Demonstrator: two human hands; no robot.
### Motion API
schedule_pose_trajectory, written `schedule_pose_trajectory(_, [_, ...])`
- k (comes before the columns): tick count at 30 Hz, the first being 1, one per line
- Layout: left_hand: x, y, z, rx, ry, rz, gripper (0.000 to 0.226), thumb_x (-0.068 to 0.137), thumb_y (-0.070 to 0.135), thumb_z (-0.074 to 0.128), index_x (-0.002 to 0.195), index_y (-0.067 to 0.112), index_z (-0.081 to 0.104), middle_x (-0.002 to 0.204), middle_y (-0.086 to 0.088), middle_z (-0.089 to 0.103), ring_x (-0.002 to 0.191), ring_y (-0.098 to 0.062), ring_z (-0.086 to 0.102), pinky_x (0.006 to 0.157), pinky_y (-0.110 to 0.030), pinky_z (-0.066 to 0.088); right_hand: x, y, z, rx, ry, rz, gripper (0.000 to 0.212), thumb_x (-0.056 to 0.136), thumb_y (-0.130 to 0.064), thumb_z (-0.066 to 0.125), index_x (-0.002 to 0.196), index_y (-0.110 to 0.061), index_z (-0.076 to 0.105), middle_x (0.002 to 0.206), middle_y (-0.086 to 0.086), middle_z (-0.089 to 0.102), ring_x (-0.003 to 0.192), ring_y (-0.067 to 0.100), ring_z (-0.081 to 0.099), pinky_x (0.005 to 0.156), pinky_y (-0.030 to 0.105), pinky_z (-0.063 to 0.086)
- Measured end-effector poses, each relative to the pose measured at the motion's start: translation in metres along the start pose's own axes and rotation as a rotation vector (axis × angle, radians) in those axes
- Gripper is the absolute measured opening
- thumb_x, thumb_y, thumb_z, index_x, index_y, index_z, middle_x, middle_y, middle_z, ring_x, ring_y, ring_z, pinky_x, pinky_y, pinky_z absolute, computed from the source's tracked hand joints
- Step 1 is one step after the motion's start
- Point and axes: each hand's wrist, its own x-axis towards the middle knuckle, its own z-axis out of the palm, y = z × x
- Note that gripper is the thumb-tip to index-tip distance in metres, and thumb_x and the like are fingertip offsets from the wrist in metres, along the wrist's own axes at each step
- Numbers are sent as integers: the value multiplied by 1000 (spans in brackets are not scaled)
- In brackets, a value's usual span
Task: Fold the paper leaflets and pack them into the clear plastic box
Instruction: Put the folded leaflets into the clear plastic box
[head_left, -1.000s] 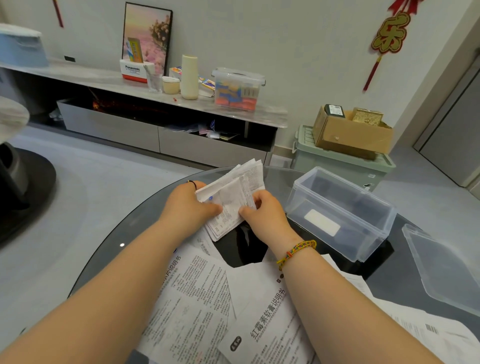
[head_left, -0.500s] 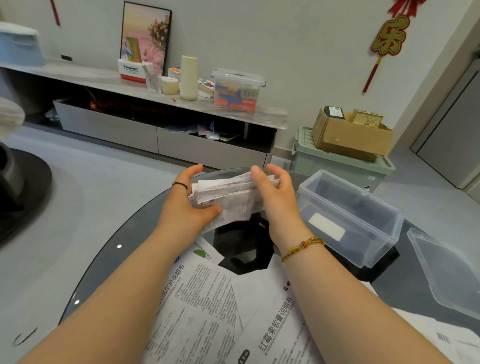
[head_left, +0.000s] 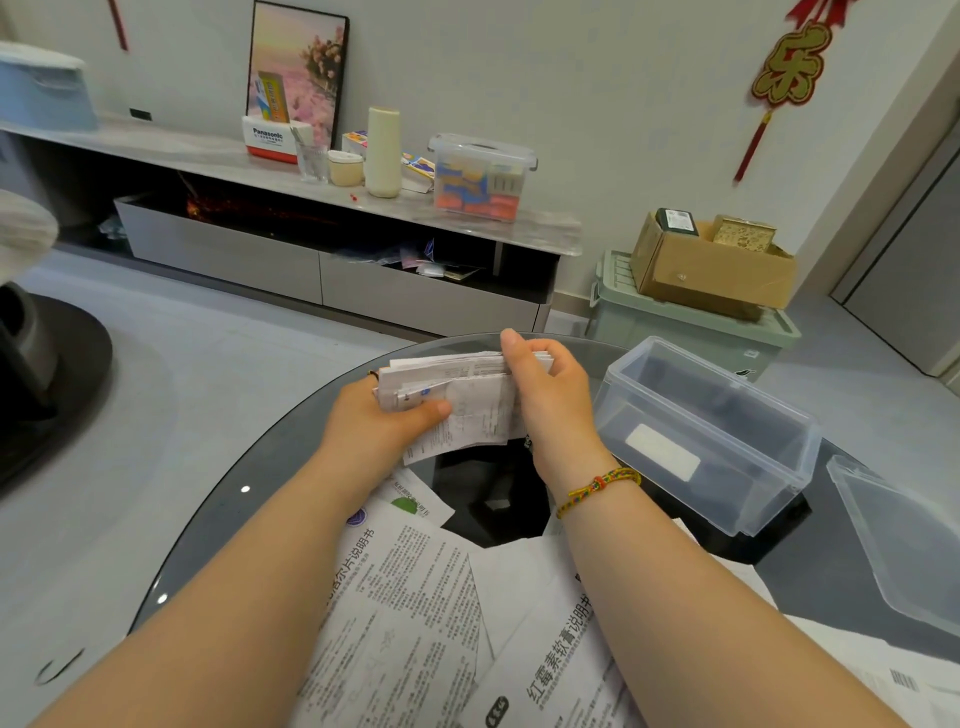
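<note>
Clear plastic box (head_left: 737, 382) stood uncovered on the round glass table (head_left: 291, 493), just to the right of the right hand (head_left: 550, 400), its lid (head_left: 904, 545) lying apart farther right. A stack of folded leaflets (head_left: 457, 395) was held above the table between both hands. The left hand (head_left: 379, 421) gripped its left end, thumb curled across the front. The right hand clasped the right end, thumb over the top edge, fingers behind. Unfolded leaflets (head_left: 415, 597) lay spread on the table beneath the forearms.
</note>
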Motion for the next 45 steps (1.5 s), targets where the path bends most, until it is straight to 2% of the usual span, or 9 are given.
schedule_pose_trajectory(4, [2,0,-2,12,-12,-44,10,85,15,60,82,25,61,80,2,66,73,-13,62,71,-24,49,-3,5,-5,2,-171,55,7,90,-25,53,91,-19,53,83,-9,57,73,0,54,54,3,46])
schedule_pose_trajectory(8, [2,1,-3,-9,-31,-57,13,88,17,56,79,25,60,81,2,67,76,-15,64,76,-29,50,-4,7,-11,-38,-222,59,22,90,-11,52,112,-14,52,94,-7,58,77,-3,55,57,1,47])
schedule_pose_trajectory(17, [1,5,-12,-96,-152,-143,18,86,5,56,85,22,63,80,4,71,66,-8,69,60,-21,57,1,-3,-7,-44,-243,134,14,86,-6,58,87,-19,57,94,2,63,73,8,61,63,17,53])
schedule_pose_trajectory(20, [0,11,-17,-109,-154,-119,15,89,9,53,92,20,62,85,5,70,67,-5,68,59,-18,55,2,-20,-13,-61,-336,196,13,86,-7,58,98,-11,61,95,5,64,72,10,62,62,18,54])
schedule_pose_trajectory(27, [-12,43,-10,-119,-274,-64,18,90,9,49,88,22,62,70,12,72,65,-2,69,55,-14,54,4,-91,-47,-595,-595,222,10,84,-15,61,94,-17,61,102,7,68,85,19,66,74,25,55])
schedule_pose_trajectory(32, [-17,81,11,44,-325,28,18,90,15,53,105,21,60,95,4,71,88,-13,67,80,-28,53,4,-142,-78,-878,-679,194,8,83,-22,62,90,-20,65,98,4,70,92,19,65,89,32,52])
schedule_pose_trajectory(37, [-18,108,53,169,-348,64,28,87,19,58,114,13,56,104,-6,67,94,-24,64,87,-44,51,0,-161,-99,-1036,-647,101,13,82,-24,65,94,-26,65,97,-5,69,92,12,64,91,26,48])
schedule_pose_trajectory(42, [-15,108,88,96,-309,82,15,87,17,57,102,17,56,82,8,61,69,-4,57,49,-8,47,0,-160,-120,-1082,-550,45,10,84,-19,63,93,-22,65,82,-8,66,73,7,63,68,16,52])
schedule_pose_trajectory(45, [-11,99,98,58,-224,72,25,93,23,47,115,15,55,102,5,62,94,-11,59,74,-12,49,5,-157,-137,-1081,-414,4,13,84,-15,62,96,-17,66,84,-2,66,73,11,60,68,20,51])
